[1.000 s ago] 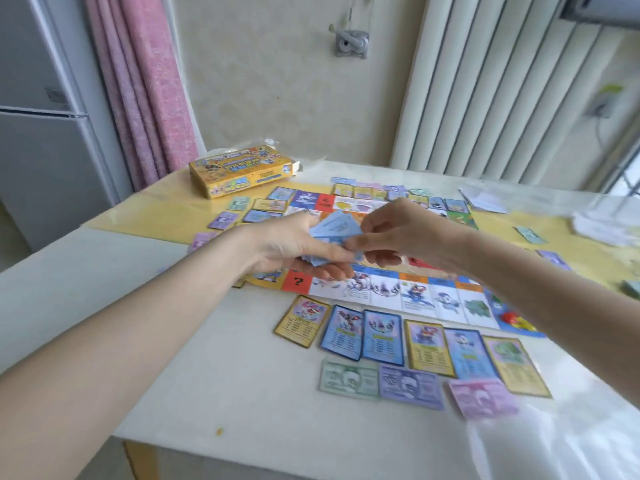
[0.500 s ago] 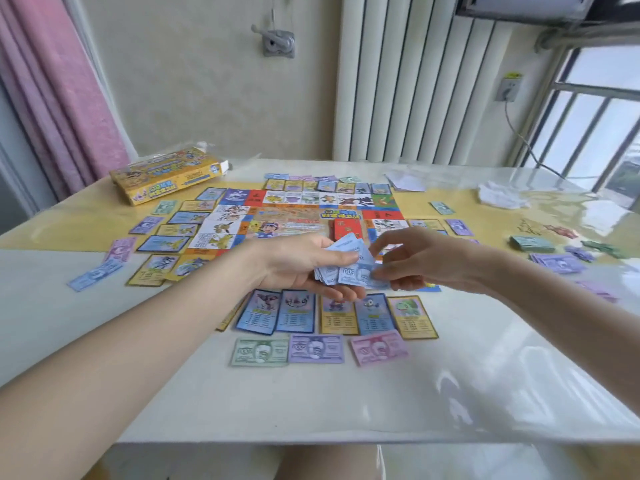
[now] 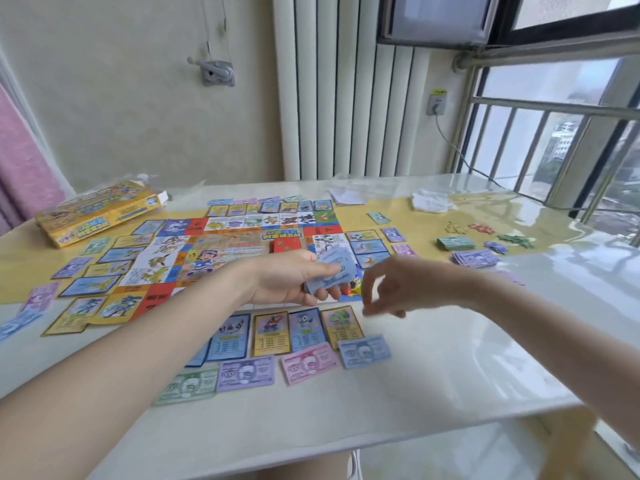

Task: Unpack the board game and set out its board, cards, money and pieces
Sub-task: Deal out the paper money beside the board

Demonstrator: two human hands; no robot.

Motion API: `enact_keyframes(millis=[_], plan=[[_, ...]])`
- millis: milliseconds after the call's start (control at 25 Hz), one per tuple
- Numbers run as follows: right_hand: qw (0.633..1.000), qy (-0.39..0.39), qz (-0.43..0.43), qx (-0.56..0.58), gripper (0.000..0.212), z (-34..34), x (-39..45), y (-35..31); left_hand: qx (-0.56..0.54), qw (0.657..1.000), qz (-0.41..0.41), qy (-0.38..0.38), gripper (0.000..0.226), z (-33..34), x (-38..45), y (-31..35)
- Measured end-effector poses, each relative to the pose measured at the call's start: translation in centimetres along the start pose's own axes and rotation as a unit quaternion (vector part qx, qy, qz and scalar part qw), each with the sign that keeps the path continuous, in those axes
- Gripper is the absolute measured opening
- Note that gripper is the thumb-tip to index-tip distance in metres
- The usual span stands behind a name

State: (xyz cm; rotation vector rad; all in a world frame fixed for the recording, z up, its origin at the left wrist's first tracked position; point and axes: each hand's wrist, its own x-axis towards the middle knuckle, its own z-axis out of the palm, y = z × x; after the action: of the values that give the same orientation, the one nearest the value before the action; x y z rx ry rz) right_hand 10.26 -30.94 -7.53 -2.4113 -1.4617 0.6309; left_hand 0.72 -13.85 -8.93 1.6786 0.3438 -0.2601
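A glossy white bench beside a barred window is covered by a spread-out game board, with the yellow game box lying at its far left. A fan of blue notes is gripped in the left hand, fingers curled round it above the board's near edge. The right hand is held just beside it, fingers loosely bent and blurred (nothing is seen between them). Along the bench's near side, a row of cards is laid out, with green, purple, pink and blue notes below. Sorted money stacks and small coloured pieces are set at right.
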Motion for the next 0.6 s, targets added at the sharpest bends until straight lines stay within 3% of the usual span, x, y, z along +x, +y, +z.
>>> enact_keyframes(millis=[40, 120, 200, 280, 400, 600], plan=[[0.997, 0.069, 0.016, 0.038, 0.007, -0.6, 0.0, 0.1, -0.001, 1.0, 0.003, 0.001, 0.02, 0.2, 0.4, 0.2], [0.979, 0.198, -0.006, 0.048, 0.029, -0.7, 0.6, 0.8, 0.002, 1.0, 0.019, 0.002, 0.015, 1.1, 1.6, 0.6], [0.96, 0.262, -0.1, 0.0, 0.045, 0.3, 1.4, 1.3, 0.002, 0.999, 0.05, -0.001, 0.011, 2.2, 3.0, 1.3], [0.949, 0.285, -0.136, 0.001, 0.041, 1.4, 2.5, 2.1, -0.011, 0.997, 0.075, 0.002, 0.013, 3.1, 4.4, 2.1], [0.934, 0.338, -0.102, 0.058, 0.037, 0.7, 3.0, 4.3, 0.001, 0.996, 0.084, 0.006, 0.019, 4.7, 6.7, 3.8], [0.903, 0.408, 0.028, 0.13, 0.039, -3.2, 2.0, 8.8, 0.029, 0.991, 0.126, 0.033, 0.022, 9.2, 12.0, 7.4]])
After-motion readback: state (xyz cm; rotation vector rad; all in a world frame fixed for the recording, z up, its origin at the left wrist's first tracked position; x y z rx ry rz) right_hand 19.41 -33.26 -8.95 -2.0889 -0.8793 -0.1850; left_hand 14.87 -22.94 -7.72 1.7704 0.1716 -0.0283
